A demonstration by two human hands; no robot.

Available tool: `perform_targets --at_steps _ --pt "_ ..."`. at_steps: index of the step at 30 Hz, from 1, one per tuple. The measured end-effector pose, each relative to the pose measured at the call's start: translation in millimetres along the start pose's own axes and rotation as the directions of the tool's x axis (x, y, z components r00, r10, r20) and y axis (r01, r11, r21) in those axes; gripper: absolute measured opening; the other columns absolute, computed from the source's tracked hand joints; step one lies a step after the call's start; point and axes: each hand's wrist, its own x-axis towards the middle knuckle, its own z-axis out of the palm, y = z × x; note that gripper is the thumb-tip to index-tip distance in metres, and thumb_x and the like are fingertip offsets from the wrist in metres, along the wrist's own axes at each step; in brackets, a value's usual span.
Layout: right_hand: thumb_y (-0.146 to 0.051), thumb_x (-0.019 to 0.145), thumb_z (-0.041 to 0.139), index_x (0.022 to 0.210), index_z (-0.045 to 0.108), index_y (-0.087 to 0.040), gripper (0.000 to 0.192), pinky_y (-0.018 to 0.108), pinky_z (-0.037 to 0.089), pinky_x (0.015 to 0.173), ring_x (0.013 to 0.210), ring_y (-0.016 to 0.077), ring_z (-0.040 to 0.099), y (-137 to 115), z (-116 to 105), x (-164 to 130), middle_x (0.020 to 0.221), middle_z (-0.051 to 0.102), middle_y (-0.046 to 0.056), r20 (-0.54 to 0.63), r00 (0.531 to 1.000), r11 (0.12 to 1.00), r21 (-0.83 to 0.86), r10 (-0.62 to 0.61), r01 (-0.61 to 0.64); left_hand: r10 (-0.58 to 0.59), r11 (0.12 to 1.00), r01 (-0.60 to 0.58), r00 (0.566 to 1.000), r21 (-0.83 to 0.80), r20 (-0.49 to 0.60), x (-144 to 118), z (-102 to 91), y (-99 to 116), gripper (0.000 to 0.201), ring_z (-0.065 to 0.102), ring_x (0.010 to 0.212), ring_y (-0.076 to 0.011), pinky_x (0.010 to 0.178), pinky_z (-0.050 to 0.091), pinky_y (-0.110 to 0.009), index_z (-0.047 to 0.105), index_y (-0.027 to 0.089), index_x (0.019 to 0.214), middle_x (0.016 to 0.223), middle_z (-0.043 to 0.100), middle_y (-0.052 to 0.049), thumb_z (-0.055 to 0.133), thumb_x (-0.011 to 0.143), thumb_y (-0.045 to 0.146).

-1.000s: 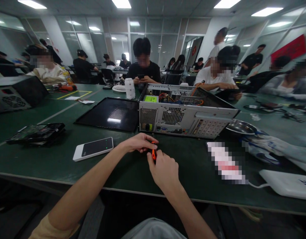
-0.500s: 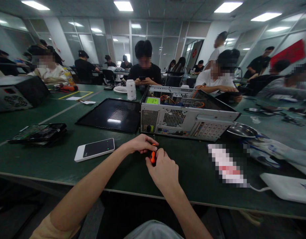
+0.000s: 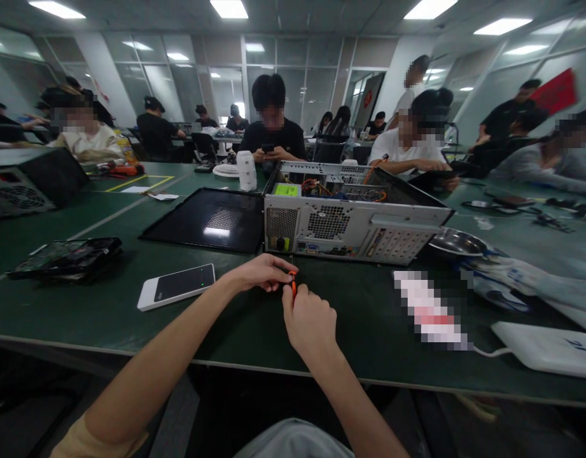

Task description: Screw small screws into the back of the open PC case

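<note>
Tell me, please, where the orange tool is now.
In the head view, the orange tool is near centre, in the right hand, by the left hand, nearer than the open computer case.

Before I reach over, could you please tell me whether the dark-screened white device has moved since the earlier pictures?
No, the dark-screened white device shows no shift relative to the open computer case.

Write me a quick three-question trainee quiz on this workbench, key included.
1. Which lies just left of the open computer case? A) a black panel B) a keyboard C) a hammer
2. True or false: the right hand holds the orange tool.
3. Fill in: the metal bowl stands to the ____ of the computer case.

Key: 1. A; 2. True; 3. right
</note>
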Motion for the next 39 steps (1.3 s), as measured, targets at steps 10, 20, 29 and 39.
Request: perform_targets --at_steps 10,20,29,39 --pt "-0.039 0.102 0.050 0.108 0.061 -0.016 0.027 0.035 0.054 0.067 0.084 0.0294 0.076 2 1 2 0.098 0.073 0.012 -0.032 0.998 0.999 -0.029 -0.046 0.046 -0.037 0.998 0.041 0.994 0.042 -0.103 -1 5.0 8 0.038 0.047 0.045 -0.0043 0.044 0.036 -0.017 0.076 0.014 0.116 0.059 0.063 0.002 0.080 0.078 0.018" --pt "-0.042 0.108 0.032 0.099 0.069 -0.010 0.050 0.039 0.056 0.075 0.089 0.0319 0.077 -7 -1 9 0.094 0.075 0.022 0.057 0.998 0.996 -0.080 -0.038 0.042 -0.008 1.000 0.008 0.998 0.007 0.061 1 -0.8 -2 0.051 0.063 0.062 -0.0080 0.055 0.048 -0.021 0.070 0.019 0.127 0.098 0.076 -0.007 0.081 0.080 0.033" --pt "-0.040 0.097 0.061 0.106 0.063 -0.017 0.025 0.030 0.052 0.065 0.086 0.0262 0.074 3 5 0 0.101 0.072 0.011 -0.075 0.994 0.997 -0.015 -0.082 0.081 -0.019 0.999 0.024 0.988 0.032 -0.150 5 5.0 2 0.035 0.057 0.054 -0.0066 0.051 0.047 -0.020 0.078 0.015 0.106 0.069 0.069 0.000 0.086 0.073 0.025" --pt "-0.040 0.106 0.038 0.096 0.071 -0.012 0.045 0.040 0.056 0.070 0.083 0.0324 0.076 -4 -3 6 0.088 0.075 0.018 0.073 0.996 0.994 -0.084 -0.057 0.063 -0.045 0.999 0.047 0.996 -0.021 0.081 1 5.2 2 0.047 0.066 0.066 -0.0093 0.059 0.052 -0.023 0.067 0.021 0.131 0.103 0.078 -0.008 0.077 0.086 0.031"
